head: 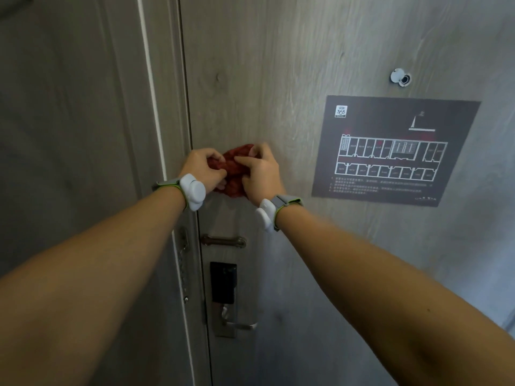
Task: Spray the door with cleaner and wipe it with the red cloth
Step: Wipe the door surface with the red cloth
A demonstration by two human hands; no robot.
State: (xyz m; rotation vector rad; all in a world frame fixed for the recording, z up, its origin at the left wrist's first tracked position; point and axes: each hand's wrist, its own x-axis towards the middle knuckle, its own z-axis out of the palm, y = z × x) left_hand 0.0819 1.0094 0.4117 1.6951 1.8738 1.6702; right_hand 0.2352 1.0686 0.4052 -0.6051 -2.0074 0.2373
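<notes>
A grey wood-grain door fills the view in front of me. The red cloth is bunched up between both hands, close to the door's left edge and above the handle. My left hand grips its left side and my right hand grips its right side, fingers curled into the fabric. Most of the cloth is hidden by my fingers. No spray bottle is in view.
A dark floor-plan sign is stuck on the door to the right, with a peephole above it. Below my hands are a brass latch bar, a black electronic lock and a lever handle. The door frame runs down the left.
</notes>
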